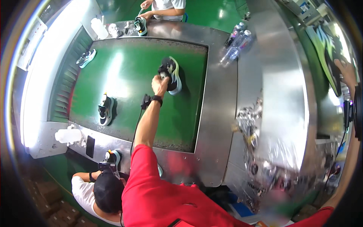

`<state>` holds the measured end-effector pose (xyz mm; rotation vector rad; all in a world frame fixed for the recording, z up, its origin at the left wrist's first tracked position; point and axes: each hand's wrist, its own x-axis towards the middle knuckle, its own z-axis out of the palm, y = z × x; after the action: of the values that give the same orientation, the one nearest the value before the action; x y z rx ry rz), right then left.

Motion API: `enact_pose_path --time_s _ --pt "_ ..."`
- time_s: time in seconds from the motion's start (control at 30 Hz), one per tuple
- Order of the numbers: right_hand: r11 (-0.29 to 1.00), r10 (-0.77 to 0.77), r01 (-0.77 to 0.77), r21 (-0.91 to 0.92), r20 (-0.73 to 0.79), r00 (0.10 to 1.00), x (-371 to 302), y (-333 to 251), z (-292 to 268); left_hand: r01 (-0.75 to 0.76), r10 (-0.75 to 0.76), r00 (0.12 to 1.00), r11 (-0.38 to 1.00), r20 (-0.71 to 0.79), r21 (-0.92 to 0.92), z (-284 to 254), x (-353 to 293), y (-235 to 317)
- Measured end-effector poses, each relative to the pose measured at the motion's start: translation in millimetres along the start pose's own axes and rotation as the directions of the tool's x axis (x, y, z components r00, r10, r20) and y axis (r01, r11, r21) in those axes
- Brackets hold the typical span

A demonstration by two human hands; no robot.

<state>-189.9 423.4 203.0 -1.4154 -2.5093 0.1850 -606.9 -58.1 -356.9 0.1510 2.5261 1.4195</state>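
"Left of the belt?"
"A pale shoe farther off, a dark shoe nearer."
"Left hand?"
"Pinching the lime-edged shoe near its opening, on or just over the belt. That shoe lies right and ahead; long axis points away from the person."
"Right hand?"
"Well apart, fingers against an apparent green-black shoe; grip cannot be told. Left hand is nearer the lime-edged shoe."

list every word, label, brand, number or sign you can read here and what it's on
No text can be read here.
Plastic bottles: print too small and blurred.
Brown cartons at lower left: any marks too small.
Shoe in the left hand: no lettering I can make out.
Dark phone: nothing readable.
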Motion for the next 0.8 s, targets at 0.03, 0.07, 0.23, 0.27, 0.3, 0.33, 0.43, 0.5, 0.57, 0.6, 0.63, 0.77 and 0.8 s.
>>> enact_pose_path --time_s 0.03,0.07,0.23,0.27,0.3,0.33,0.43,0.5,0.57,0.6,0.63,0.77,0.8 --pt "1.0 -0.014 0.014 -0.008 -0.002 1.0 9 -14 -6 -0.072 0.075 0.997 0.993 -0.033 0.094 11 15 -1" --pt "1.0 -0.004 0.004 0.021 -0.004 1.0 19 -18 -9 -0.141 0.151 0.988 0.971 -0.035 0.193 33 24 3" --pt "0.982 0.003 -0.013 0.188 0.052 0.999 3 -91 12 -0.312 0.313 0.949 0.916 0.037 0.251 64 9 -11" --pt "0.956 -0.044 0.009 0.293 0.113 0.993 -4 -113 28 -0.396 0.445 0.893 0.849 -0.07 0.35 38 -3 -23" --pt "0.996 0.003 -0.001 -0.087 0.025 1.0 1 -77 -17 -0.469 0.512 0.856 0.825 -0.066 0.314 61 -24 -8" --pt "0.933 -0.325 0.324 0.157 -0.02 0.945 -27 -80 -10 -0.522 0.57 0.818 0.791 -0.074 0.32 61 -48 -1" --pt "0.978 -0.195 0.181 -0.102 -0.16 0.968 -50 -109 -10 -0.516 0.516 0.857 0.856 -0.01 -0.035 51 -144 -3" --pt "0.965 -0.253 0.246 -0.089 -0.084 0.964 -59 -126 5 -0.399 0.464 0.866 0.866 0.185 -0.302 31 -217 -47" --pt "0.906 -0.421 0.419 0.054 0.02 0.907 -120 -164 -16 0.086 0.212 0.782 0.895 0.586 -0.437 12 -298 -59" --pt "0.888 -0.449 0.424 0.181 0.137 0.883 -167 -185 -37 0.225 0.093 0.583 0.936 0.807 -0.27 -19 -332 8" --pt "0.803 -0.596 0.594 -0.048 -0.075 0.8 -187 -176 -52 0.436 0.049 0.412 0.866 0.91 -0.244 -25 -367 18" --pt "0.812 -0.574 0.575 -0.094 -0.298 0.763 -307 -111 -109 0.683 0.422 -0.218 0.71 0.88 -0.172 -45 -428 120" --pt "0.751 -0.607 0.649 0.121 -0.26 0.751 -341 -108 -112 0.761 0.532 -0.314 0.637 0.787 -0.127 -45 -438 139"
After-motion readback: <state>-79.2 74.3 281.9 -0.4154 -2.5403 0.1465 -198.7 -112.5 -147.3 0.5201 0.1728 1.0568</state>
